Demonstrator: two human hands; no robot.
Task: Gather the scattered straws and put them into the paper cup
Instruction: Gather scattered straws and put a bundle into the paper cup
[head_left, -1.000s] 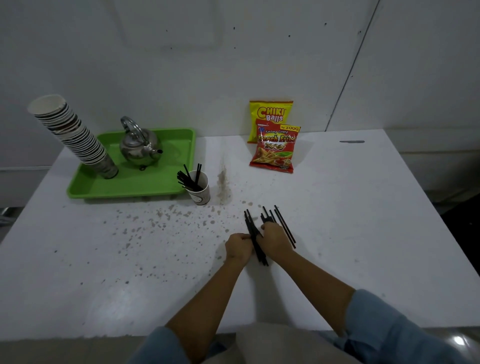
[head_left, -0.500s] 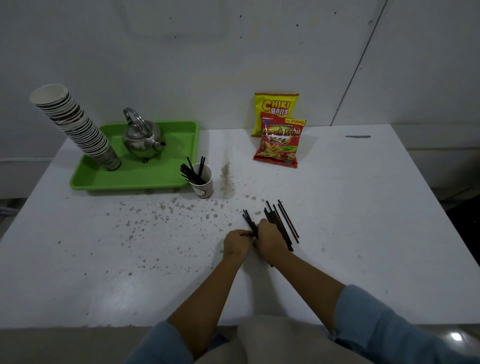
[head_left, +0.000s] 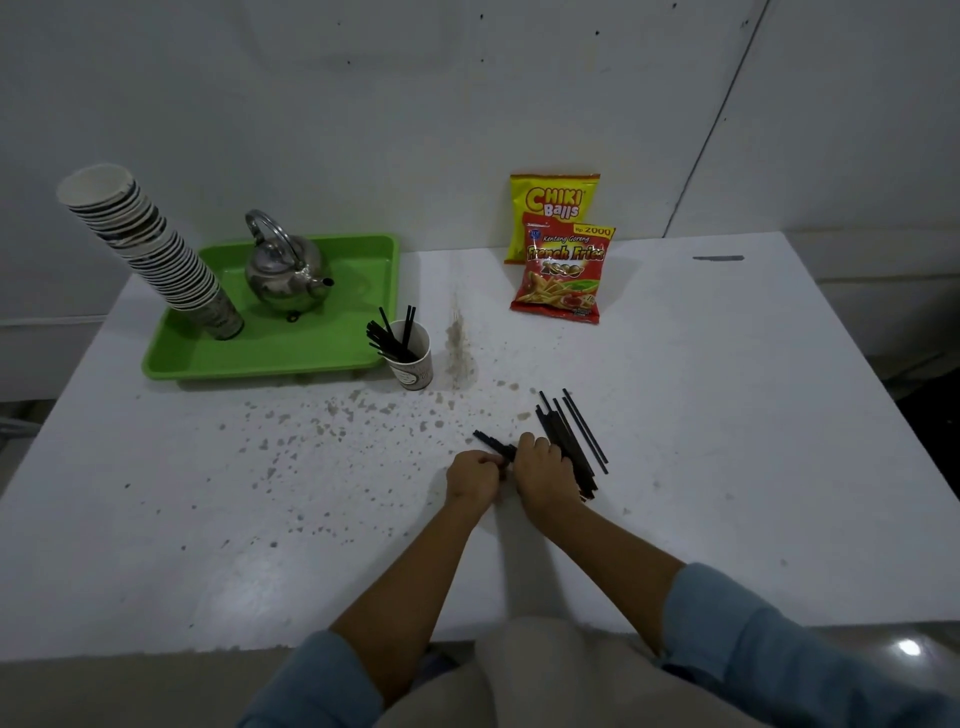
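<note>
Several black straws lie in a loose pile on the white table, just right of my hands. My left hand and my right hand sit side by side, both closed around a small bundle of black straws whose ends stick out up and to the left. A white paper cup stands farther back and to the left, with several black straws leaning inside it.
A green tray at the back left carries a metal kettle and a leaning stack of paper cups. Two snack bags rest by the wall. Brown stains speckle the table between cup and hands.
The bundle between my hands has tilted so its ends point left, apart from the pile. My hands stay in about the same spot; the view has shifted a little.
</note>
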